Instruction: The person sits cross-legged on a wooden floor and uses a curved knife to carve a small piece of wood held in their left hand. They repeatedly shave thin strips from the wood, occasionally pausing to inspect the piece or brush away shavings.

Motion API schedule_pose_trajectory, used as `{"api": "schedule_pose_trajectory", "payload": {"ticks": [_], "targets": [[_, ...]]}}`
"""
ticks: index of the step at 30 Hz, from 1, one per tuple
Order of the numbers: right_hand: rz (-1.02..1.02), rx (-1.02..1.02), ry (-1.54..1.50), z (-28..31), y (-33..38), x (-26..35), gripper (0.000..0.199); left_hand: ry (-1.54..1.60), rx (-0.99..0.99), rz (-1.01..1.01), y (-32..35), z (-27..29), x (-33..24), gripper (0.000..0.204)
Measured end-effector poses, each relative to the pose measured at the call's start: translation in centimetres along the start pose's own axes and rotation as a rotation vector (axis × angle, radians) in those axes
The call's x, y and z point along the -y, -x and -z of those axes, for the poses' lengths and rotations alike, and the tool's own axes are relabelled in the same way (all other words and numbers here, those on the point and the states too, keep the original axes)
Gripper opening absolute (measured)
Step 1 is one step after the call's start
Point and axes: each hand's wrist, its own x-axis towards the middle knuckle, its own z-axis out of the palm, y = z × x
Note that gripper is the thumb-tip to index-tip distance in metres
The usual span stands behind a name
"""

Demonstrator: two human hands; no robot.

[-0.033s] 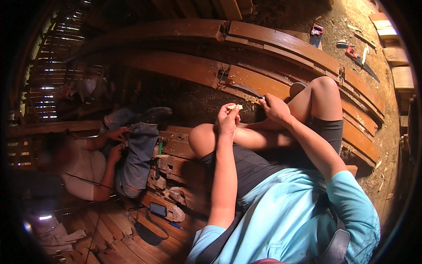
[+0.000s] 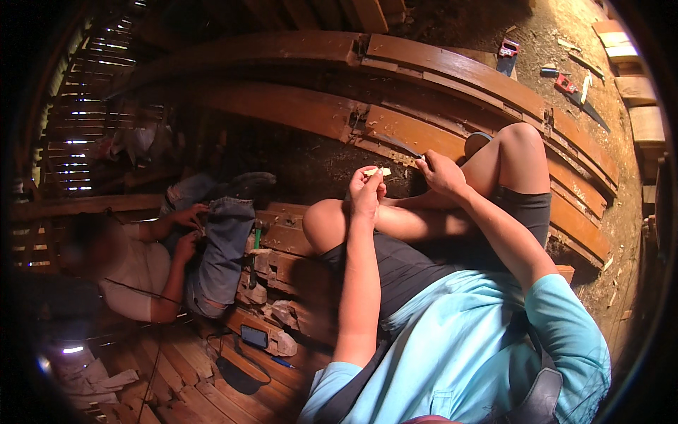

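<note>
My left hand (image 2: 365, 193) is raised above my bent knee. Its fingers and thumb pinch a small pale piece of wood (image 2: 381, 172). To its right, my right hand (image 2: 442, 174) is closed round the handle of a knife. The slim, curved grey blade (image 2: 399, 143) reaches out to the left from that fist, in front of a brown wooden plank (image 2: 409, 126). Blade and wood piece are apart. Most of the knife's handle is hidden in my fist.
Another person (image 2: 134, 275) sits at the left, hands together over jeans. Two red-handled saws (image 2: 507, 51) lie on the ground at upper right among wood scraps. A phone (image 2: 254, 336), a blue pen (image 2: 283, 362) and a black cap (image 2: 236, 376) lie on boards at lower left.
</note>
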Motion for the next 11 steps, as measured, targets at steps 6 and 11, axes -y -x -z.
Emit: {"api": "schedule_pose_trajectory", "payload": {"ticks": [6,11], "targets": [[0.04,0.005,-0.211,0.2,-0.4,-1.0,0.037,-0.321,-0.006,-0.155,-5.5,-1.3,1.1,0.02],[0.149,0.127,-0.189,0.9,0.0,-3.5,0.041,-0.865,-0.042,-0.328,-10.5,0.0,6.1,0.025]]}}
